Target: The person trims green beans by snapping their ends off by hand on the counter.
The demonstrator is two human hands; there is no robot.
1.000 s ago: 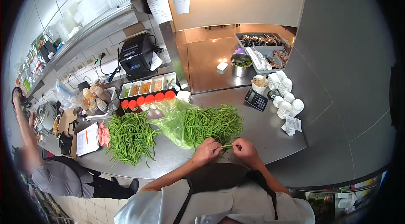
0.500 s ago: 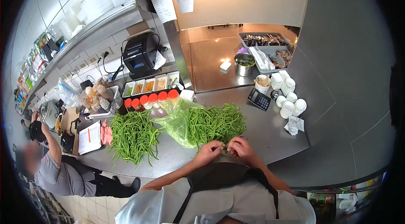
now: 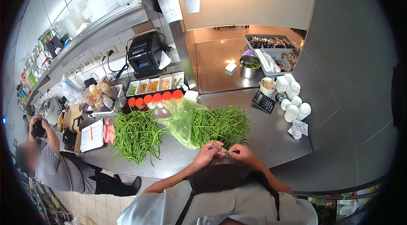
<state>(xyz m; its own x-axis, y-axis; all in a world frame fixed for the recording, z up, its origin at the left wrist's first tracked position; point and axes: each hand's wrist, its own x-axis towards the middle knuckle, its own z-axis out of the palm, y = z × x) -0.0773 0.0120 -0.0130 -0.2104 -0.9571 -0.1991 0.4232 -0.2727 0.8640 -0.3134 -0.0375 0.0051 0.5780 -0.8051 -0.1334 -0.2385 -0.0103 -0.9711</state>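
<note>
My left hand [image 3: 208, 154] is closed on a green bean [image 3: 220, 146] at the counter's front edge. Close by on the right, my right hand [image 3: 241, 154] has its fingers pinched at the other end of the same bean. Just beyond both hands lies a heap of green beans [image 3: 222, 124], partly on a light green plastic bag [image 3: 180, 125]. A second heap of beans [image 3: 136, 136] rests on the steel counter [image 3: 174, 161] to the left.
Red-lidded jars [image 3: 157, 98] stand behind the bag, below a row of topping trays [image 3: 154, 84]. A calculator [image 3: 263, 102], stacked white cups [image 3: 292, 110] and a steel pot [image 3: 250, 66] are at the right. A co-worker [image 3: 63, 172] stands at the far left.
Between my hands, a bean now shows slanting up from the left fingers. The co-worker's arms have moved to the head, holding a dark cap. The view has shifted slightly.
</note>
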